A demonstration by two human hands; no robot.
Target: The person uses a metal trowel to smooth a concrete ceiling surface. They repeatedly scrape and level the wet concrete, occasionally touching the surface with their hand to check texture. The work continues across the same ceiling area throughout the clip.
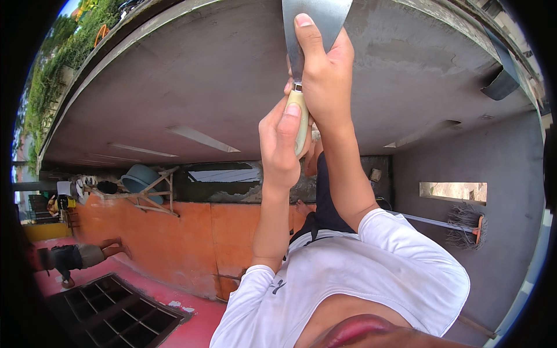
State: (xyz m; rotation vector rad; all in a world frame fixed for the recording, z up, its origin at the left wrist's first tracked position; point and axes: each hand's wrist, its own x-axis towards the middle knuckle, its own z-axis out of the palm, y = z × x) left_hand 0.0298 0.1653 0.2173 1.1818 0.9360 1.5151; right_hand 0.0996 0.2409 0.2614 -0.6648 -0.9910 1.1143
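Observation:
A putty knife with a wide metal blade and a pale cream handle is held up in front of me, blade upward. My left hand is closed around its handle, thumb lying along it. Higher up, my right hand grips the blade, its thumb pressed flat on the near face. The fingers behind the blade are mostly hidden. The blade's front edge runs out of the top of the view. Behind the tool rises a grey plastered wall; whether the blade touches it I cannot tell.
A mop leans at the right by a slotted side wall. At the left, a blue-green tub rests by a wooden stand on the orange floor. Another person is at the far left, near a dark window grille.

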